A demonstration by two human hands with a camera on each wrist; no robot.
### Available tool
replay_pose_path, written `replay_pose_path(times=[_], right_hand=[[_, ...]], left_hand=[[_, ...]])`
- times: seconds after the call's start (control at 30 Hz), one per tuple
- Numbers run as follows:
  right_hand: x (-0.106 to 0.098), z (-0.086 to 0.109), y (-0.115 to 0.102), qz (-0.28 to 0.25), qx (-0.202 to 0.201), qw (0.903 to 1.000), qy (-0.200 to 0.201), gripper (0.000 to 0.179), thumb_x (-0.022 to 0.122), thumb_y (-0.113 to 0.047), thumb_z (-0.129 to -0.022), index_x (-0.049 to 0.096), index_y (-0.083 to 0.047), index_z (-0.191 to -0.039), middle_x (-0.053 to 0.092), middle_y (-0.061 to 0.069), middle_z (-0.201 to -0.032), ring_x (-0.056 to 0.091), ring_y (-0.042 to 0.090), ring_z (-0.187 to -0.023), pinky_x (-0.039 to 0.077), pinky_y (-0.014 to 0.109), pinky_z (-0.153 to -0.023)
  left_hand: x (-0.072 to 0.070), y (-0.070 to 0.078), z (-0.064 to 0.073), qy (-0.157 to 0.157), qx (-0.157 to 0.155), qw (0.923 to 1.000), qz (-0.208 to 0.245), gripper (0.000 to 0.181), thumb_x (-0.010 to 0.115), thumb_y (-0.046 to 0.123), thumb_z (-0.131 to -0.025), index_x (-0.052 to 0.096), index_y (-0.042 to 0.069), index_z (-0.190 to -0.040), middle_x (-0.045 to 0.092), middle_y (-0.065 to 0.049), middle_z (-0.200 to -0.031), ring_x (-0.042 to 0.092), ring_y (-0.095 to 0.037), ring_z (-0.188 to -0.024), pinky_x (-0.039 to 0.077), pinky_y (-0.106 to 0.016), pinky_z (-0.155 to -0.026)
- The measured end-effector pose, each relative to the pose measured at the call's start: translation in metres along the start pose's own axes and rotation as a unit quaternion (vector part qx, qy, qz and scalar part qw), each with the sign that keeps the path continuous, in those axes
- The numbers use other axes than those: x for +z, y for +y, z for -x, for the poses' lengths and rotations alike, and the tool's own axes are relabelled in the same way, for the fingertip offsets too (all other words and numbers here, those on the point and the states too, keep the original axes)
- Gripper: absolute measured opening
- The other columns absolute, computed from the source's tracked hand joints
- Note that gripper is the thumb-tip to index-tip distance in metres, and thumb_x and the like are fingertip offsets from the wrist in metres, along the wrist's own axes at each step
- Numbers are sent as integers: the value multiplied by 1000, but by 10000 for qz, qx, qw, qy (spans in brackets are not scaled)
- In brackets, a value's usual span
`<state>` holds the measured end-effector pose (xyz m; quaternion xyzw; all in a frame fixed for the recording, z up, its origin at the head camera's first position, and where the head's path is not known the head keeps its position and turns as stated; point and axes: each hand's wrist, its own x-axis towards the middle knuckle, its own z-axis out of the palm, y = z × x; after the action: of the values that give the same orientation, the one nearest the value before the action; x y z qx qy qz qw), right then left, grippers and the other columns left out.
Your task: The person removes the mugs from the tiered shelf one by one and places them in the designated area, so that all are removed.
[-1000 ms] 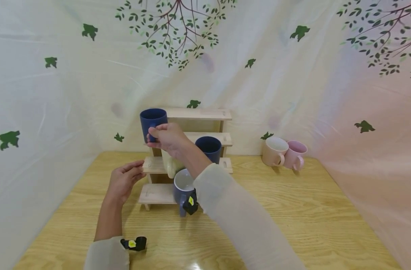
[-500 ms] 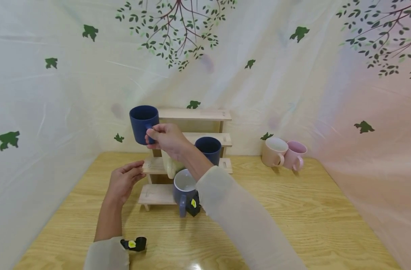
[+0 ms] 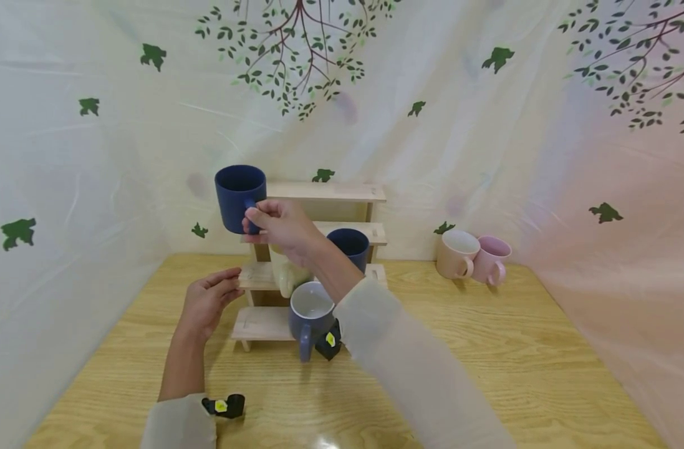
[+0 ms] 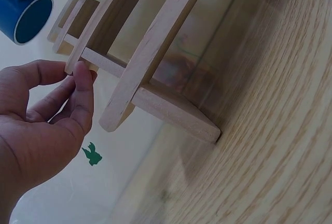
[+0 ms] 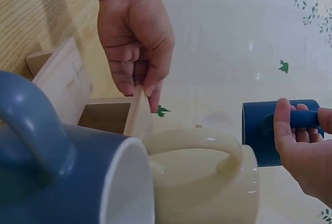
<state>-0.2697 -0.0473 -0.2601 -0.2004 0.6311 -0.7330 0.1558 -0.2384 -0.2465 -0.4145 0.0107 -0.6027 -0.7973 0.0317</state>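
My right hand [image 3: 288,227] grips a dark blue mug [image 3: 229,199] by its handle. The mug is upright, in the air by the upper left end of a stepped wooden shelf [image 3: 260,321]. In the left wrist view, my left hand [image 4: 49,120] pinches the end of one shelf board between thumb and fingers. A cream mug [image 5: 207,187] and a second dark blue mug [image 3: 348,242] stand on the shelf's middle steps, partly hidden by my right arm. On the lowest step sits a grey-blue mug [image 3: 308,318] with a white inside, its handle facing me.
Right of the shelf, a peach mug [image 3: 454,255] and a pink mug [image 3: 490,255] stand side by side on the wooden table [image 3: 487,349], near the back. A pale cloth [image 3: 431,156] with printed leaves and birds hangs behind and at the sides.
My right hand has carried the dark blue mug left, then slightly up, away from the shelf's upper end. My left hand keeps its place on the shelf.
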Motion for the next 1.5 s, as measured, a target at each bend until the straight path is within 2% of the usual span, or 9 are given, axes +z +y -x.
replay_pose_path(times=[0.23,0.47,0.57,0.67,0.77,0.9,1.03,1.3,1.5], right_hand=[[-6,8,-17,-132,-247,9996,79,17,56,-8,-105,65,6,-101,63,10,-92,65,24,-92,63,37,-90],[-21,18,-31,26,-453,9987,251,18,57,-9,-105,64,6,-102,63,12,-94,67,31,-98,63,36,-89],[-30,22,-35,132,-588,9976,351,17,58,-10,-105,66,5,-101,64,13,-94,67,33,-99,63,36,-88],[-40,25,-39,148,-727,9964,410,17,58,-9,-104,66,5,-99,64,13,-94,66,32,-97,63,37,-88],[-49,28,-42,79,-754,9960,475,16,58,-8,-105,65,6,-99,63,13,-94,64,30,-96,61,43,-93],[-62,34,-49,71,-696,9954,652,17,58,-10,-104,64,6,-102,63,14,-96,64,31,-98,59,46,-98],[-76,41,-54,210,-702,9937,847,18,58,-11,-104,65,5,-106,63,15,-98,64,30,-99,61,40,-95],[-106,52,-60,341,-702,9896,1207,20,57,-13,-105,64,4,-110,62,15,-101,63,28,-99,60,42,-97],[-129,62,-63,358,-873,9863,1356,22,57,-13,-105,63,7,-112,62,14,-100,62,30,-99,59,41,-98]], left_hand=[[2,1,1,67,-48,10000,-10,36,60,0,-102,58,-12,-135,70,3,-115,70,-9,-89,60,-23,-88],[2,-1,1,2,21,10000,29,29,61,0,-102,65,-8,-129,69,2,-119,70,-10,-89,60,-23,-88],[2,-2,0,-2,44,10000,88,30,61,-1,-101,63,-10,-129,70,1,-118,70,-10,-90,60,-23,-88],[2,-3,-1,8,36,10000,77,38,61,-1,-101,55,-16,-136,70,2,-115,70,-10,-91,60,-22,-87],[1,-3,-2,6,20,10000,64,44,61,-1,-101,48,-20,-139,71,3,-113,71,-10,-92,61,-22,-87],[1,-3,-2,-10,29,10000,74,43,62,-1,-101,50,-19,-138,71,4,-113,71,-10,-91,61,-23,-86],[1,-3,-2,-22,40,10000,30,43,62,0,-101,50,-19,-138,71,4,-113,71,-10,-92,61,-23,-87],[2,-1,0,12,-57,10000,-48,43,61,1,-102,50,-18,-139,70,3,-115,70,-10,-94,60,-23,-89],[3,-1,0,26,-41,10000,-16,42,62,1,-101,52,-18,-138,70,3,-115,70,-10,-93,60,-23,-89]])
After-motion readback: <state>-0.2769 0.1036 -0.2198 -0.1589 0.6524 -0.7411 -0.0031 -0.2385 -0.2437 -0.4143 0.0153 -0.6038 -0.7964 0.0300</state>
